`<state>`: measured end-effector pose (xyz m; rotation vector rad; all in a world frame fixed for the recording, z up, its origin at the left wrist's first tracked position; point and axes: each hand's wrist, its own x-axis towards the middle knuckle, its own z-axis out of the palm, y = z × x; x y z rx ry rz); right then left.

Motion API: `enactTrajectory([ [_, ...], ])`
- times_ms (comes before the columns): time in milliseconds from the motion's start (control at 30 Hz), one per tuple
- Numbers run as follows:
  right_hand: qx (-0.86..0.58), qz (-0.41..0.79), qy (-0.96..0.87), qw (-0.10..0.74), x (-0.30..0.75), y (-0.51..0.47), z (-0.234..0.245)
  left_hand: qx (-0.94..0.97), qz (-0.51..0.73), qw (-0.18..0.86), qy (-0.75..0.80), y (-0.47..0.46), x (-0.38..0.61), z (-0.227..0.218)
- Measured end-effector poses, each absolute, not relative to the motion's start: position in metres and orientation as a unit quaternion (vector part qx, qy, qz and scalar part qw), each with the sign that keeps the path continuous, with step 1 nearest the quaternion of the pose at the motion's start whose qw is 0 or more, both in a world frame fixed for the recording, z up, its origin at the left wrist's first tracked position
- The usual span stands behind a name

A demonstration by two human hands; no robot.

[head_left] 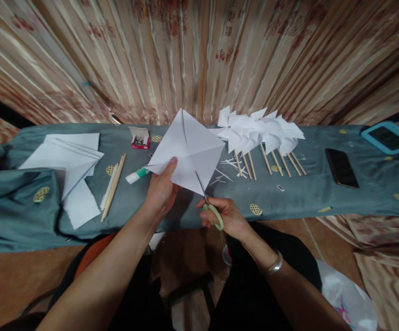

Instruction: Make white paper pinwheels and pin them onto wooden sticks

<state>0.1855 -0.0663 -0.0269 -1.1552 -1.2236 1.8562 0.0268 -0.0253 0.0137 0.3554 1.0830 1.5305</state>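
Observation:
My left hand [161, 188] pinches the lower left edge of a white square paper [189, 149] held up over the table, its creases visible and a slit at its top corner. My right hand [225, 216] grips green-handled scissors [213, 214], whose blades reach up into the paper's lower right edge. A glue stick [136, 175] lies on the table just left of my left hand.
A teal cloth covers the narrow table [310, 193]. On it lie a stack of white sheets [70, 158], wooden sticks [113, 186], a small red box of pins [140, 138], several finished white pinwheels on sticks [261, 135], paper scraps, a black phone [341, 168] and a blue-cased tablet [390, 137].

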Motion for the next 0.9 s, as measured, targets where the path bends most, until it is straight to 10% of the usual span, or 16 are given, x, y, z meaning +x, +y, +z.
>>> enactTrajectory([
  [900, -0.435, 0.693, -0.481, 0.314, 0.1878, -0.0650, -0.0300, 0.171, 0.633, 0.592, 0.469, -0.0298, 0.0312, 0.0085],
])
